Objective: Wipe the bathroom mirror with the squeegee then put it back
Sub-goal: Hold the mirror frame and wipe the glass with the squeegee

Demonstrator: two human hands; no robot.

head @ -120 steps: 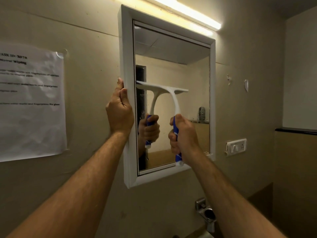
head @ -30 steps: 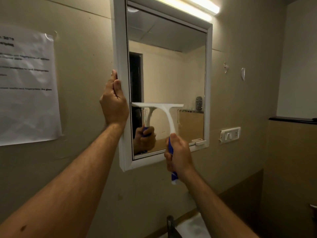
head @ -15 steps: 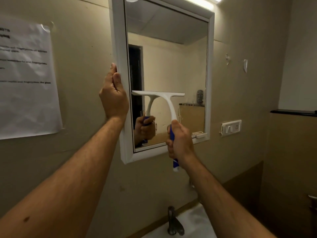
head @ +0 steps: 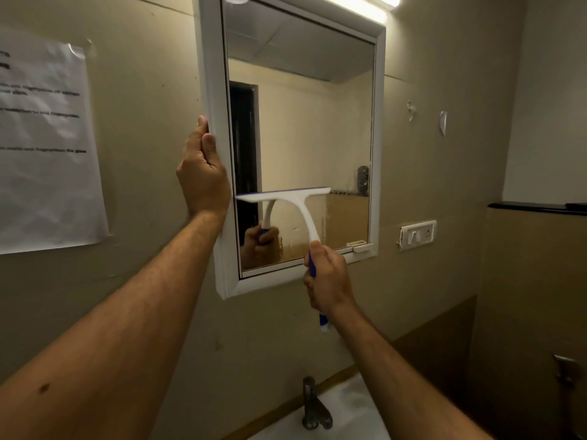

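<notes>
A white-framed mirror [head: 378,122] hangs on the beige wall. My left hand [head: 203,176] grips the frame's left edge, fingers wrapped behind it. A white squeegee [head: 286,198] with a blue handle has its blade lying level against the lower left part of the glass. My right hand [head: 328,281] is closed around the blue handle, just below the frame's bottom edge. The glass reflects the squeegee and the hand holding it.
A printed paper sheet [head: 44,144] is taped to the wall at left. A wall switch [head: 417,235] sits right of the mirror, and a small white latch [head: 362,247] on its lower right corner. Below are a tap [head: 313,408] and a white sink [head: 346,414]. A dark ledge [head: 536,208] runs at right.
Over the last half second the squeegee blade has slid down the glass a little with my right hand. My left hand keeps its hold on the frame.
</notes>
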